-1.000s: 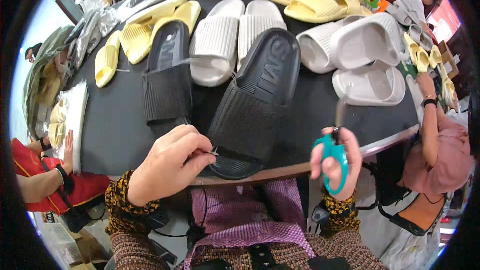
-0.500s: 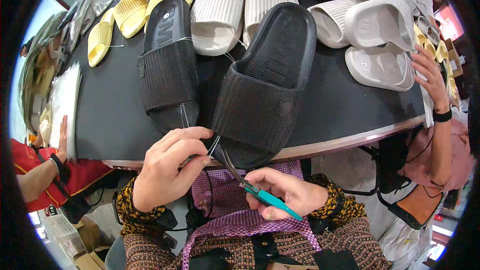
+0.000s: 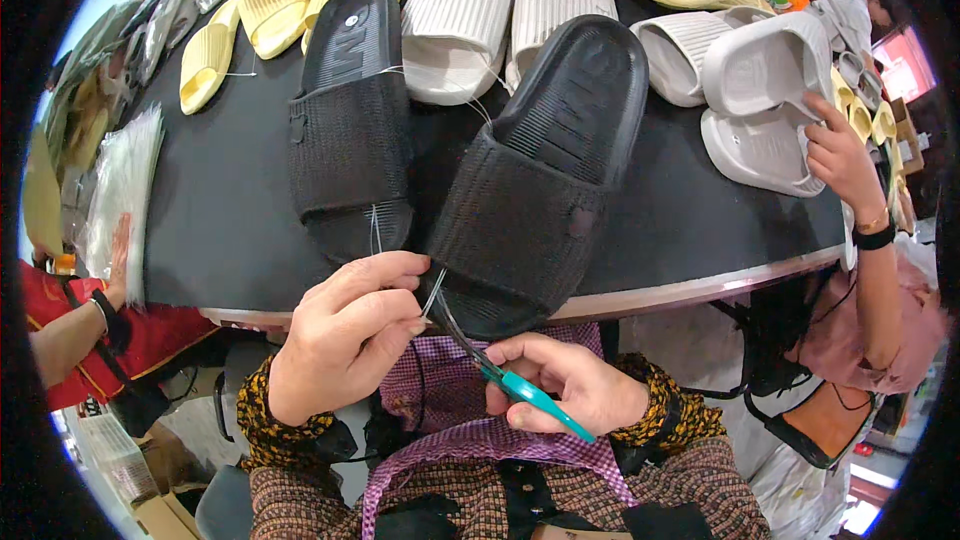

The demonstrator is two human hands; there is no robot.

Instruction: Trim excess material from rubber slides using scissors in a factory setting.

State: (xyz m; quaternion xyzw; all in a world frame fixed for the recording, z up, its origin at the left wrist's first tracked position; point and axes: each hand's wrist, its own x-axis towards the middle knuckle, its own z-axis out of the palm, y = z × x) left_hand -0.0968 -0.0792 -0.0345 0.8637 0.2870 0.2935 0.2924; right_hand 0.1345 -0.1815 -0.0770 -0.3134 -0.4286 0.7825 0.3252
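Two black ribbed slide sandals lie side by side, the left slide and the larger-looking right slide, toe ends toward me. Thin clear strings run through both. My left hand is closed in a pinch on the clear string at the right slide's toe opening. Curled around teal-handled snips, my right hand sits just below that slide. The snips' dark curved blades point up-left, close to the pinched string; whether they touch it I cannot tell.
Grey slides and yellow slides line the far side of the black table. At right, a co-worker's hand touches stacked grey slides. Another person's hand rests by clear plastic strips at left.
The view has shifted slightly, the slides now appearing a little farther right. My hands keep nearly the same pose. The co-worker's right-side hand has moved up and inward on the grey slides.
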